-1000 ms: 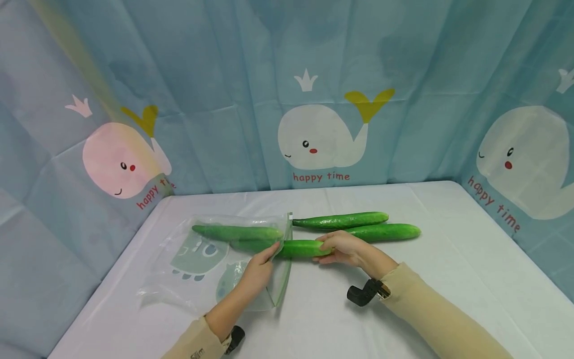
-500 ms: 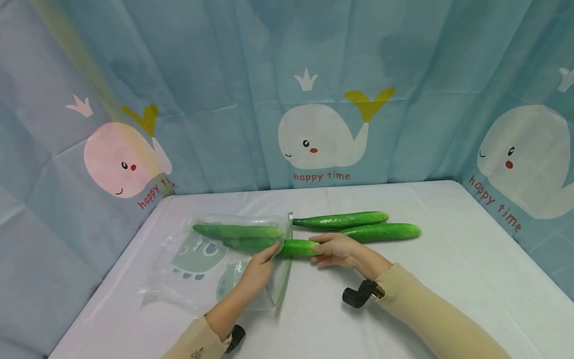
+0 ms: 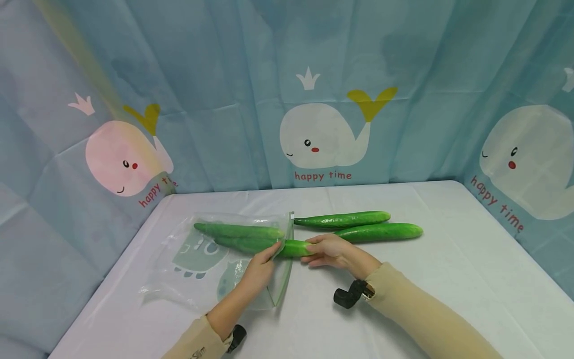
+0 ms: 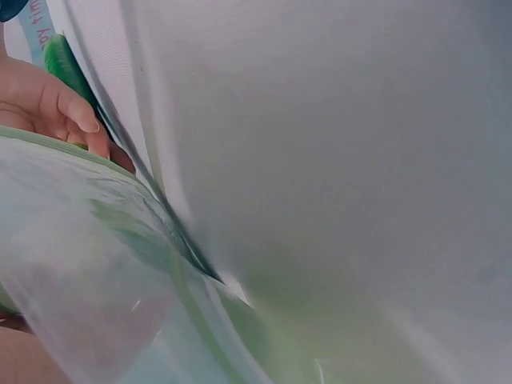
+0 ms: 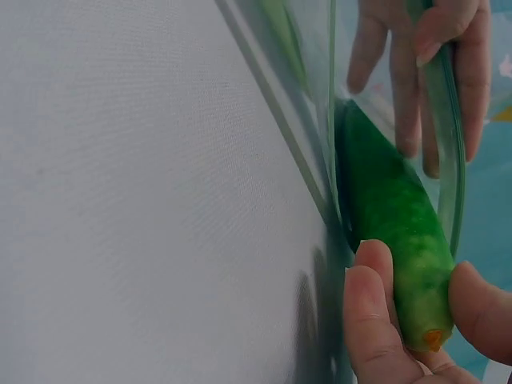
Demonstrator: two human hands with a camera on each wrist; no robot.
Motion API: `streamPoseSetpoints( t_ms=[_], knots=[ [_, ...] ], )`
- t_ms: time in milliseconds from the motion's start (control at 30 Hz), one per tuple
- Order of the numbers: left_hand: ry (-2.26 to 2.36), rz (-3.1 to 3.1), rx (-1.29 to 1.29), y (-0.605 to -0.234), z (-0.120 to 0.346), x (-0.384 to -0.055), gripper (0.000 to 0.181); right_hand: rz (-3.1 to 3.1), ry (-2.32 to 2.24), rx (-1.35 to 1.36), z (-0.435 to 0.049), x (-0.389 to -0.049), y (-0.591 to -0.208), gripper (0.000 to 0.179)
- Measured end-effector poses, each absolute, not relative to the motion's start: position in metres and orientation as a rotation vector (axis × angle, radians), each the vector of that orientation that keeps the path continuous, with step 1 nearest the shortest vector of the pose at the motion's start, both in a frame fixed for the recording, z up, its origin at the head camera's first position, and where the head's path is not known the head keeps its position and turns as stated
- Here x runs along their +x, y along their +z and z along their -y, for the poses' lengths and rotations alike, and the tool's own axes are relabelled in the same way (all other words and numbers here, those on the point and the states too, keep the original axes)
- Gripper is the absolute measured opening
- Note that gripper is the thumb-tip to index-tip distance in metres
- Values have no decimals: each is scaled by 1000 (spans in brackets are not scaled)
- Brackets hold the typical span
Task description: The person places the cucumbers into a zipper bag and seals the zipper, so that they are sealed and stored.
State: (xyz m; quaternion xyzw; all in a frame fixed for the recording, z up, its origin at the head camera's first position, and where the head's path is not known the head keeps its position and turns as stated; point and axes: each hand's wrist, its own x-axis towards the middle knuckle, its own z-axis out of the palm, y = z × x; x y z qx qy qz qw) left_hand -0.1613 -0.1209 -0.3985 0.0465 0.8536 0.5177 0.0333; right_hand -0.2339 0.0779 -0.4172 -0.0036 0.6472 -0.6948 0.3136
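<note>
A clear zip bag (image 3: 188,259) with green printed figures lies on the table, its mouth facing right. Inside it rests one whole cucumber (image 3: 237,231). A second cucumber (image 3: 296,248) is partly in the bag, and its pale end sticks out of the mouth. My right hand (image 3: 334,252) grips that end between thumb and fingers, as the right wrist view shows closely. My left hand (image 3: 257,271) pinches the bag's upper edge near the mouth and holds it up. In the left wrist view the bag film hides much of the scene.
Two more cucumbers lie side by side behind my right hand, an upper cucumber (image 3: 343,220) and a lower cucumber (image 3: 381,232). The white-covered table (image 3: 426,289) ends at a blue curtain (image 3: 224,144) with whale prints.
My right hand has moved left, sliding the gripped cucumber farther into the bag. My left hand keeps its place on the bag's edge.
</note>
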Motion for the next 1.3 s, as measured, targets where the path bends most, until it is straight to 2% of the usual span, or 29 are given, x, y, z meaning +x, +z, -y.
streamPoseSetpoints(
  t_ms=[367,700,1000,1300],
  knots=[
    [1573,-2662,125,-398,120,-162,55,-1664,-1831,-3,-66,-237,-417,39],
    [1577,-2645,131,-395,120,-161,54,-1631,-1863,88,-56,-242,-419,42],
    [1571,-2664,147,-396,120,-160,55,-1731,-1849,117,-47,-240,-419,32],
    [1581,-2653,141,-396,120,-161,54,-1654,-1905,136,-41,-243,-424,30]
  ],
)
